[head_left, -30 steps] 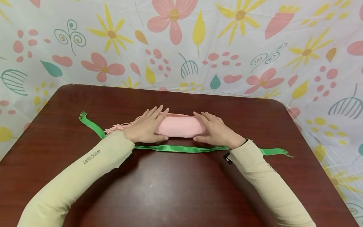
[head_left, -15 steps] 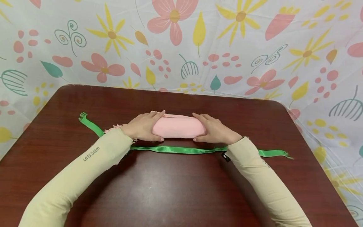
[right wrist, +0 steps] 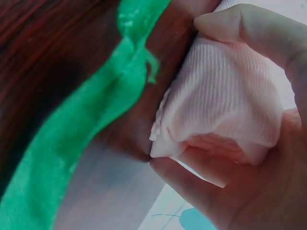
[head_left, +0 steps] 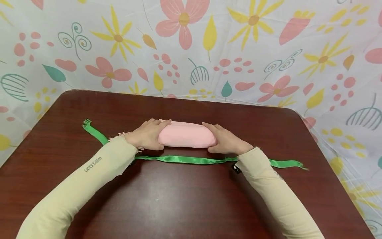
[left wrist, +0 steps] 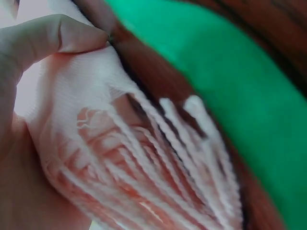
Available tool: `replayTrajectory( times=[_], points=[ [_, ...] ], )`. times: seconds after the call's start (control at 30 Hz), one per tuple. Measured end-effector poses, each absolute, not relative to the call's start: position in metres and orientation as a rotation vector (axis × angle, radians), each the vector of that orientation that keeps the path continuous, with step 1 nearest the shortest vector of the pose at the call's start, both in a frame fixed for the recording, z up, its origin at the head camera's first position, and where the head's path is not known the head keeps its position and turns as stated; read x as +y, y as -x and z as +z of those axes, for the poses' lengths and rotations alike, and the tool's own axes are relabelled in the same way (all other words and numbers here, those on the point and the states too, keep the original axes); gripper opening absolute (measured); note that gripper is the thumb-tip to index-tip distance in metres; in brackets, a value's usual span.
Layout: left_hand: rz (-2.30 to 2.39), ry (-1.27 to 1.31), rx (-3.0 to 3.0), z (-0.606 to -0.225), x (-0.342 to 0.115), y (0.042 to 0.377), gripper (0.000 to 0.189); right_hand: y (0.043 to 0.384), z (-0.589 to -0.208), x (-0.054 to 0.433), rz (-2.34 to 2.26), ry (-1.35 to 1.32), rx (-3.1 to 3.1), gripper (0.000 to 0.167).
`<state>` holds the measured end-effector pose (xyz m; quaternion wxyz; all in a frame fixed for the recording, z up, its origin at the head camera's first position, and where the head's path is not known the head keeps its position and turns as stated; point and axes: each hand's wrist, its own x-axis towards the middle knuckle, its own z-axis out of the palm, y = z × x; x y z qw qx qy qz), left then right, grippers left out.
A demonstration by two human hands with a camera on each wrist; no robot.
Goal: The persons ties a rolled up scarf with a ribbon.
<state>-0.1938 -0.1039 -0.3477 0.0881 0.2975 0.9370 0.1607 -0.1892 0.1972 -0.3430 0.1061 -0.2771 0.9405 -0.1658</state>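
Note:
A pink ribbed scarf [head_left: 187, 135], rolled into a thick bundle, lies crosswise on the table. My left hand [head_left: 147, 135] grips its left end, the thumb on the near side and the fingers over the far side. From that end hangs a twisted fringe [left wrist: 144, 163], mostly hidden under the left wrist in the head view. My right hand [head_left: 227, 139] holds the other end, where the folded edge [right wrist: 216, 96] sits between thumb and fingers. Just nearer than the roll, a green satin ribbon [head_left: 188, 160] stretches sideways, passing beneath both wrists.
The dark red-brown wooden table [head_left: 167, 205] has rounded far corners. Behind it hangs a white curtain [head_left: 134, 73] printed with flowers and leaves. The ribbon's frayed left tail [head_left: 95, 132] angles away toward the back, and its right tail [head_left: 286, 164] lies beyond the right sleeve.
The roll has turned a little toward me and looks fuller, its open far edge now nearly closed. Both hands have moved from lying over it to gripping its ends, the left shifting slightly left.

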Motion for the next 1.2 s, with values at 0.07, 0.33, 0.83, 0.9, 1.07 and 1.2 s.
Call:
replayTrajectory(
  times=[0.07,0.33,0.83,0.9,1.07,1.2],
  points=[
    [0.48,-0.877,2.803,-0.3478,-0.1056,0.1929,0.088,0.1889,-0.3422,0.1969,-0.471,0.827,2.78,0.083],
    [0.477,-0.843,2.872,-0.3468,-0.1085,0.1903,0.075,0.1896,-0.3403,0.1934,-0.471,0.868,2.822,0.071],
    [0.588,-0.851,2.912,-0.3499,-0.1093,0.1884,0.044,0.1899,-0.3428,0.1878,-0.501,0.841,2.882,0.058],
    [0.584,-0.845,2.914,-0.3501,-0.1092,0.1882,0.043,0.1904,-0.3438,0.1881,-0.508,0.841,2.888,0.056],
    [0.559,-0.836,2.916,-0.3485,-0.1074,0.1895,0.039,0.1896,-0.3451,0.1906,-0.509,0.852,2.923,0.053],
    [0.543,-0.833,2.91,-0.3466,-0.1066,0.1914,0.038,0.1881,-0.3449,0.1917,-0.512,0.867,2.936,0.054]
  ],
)
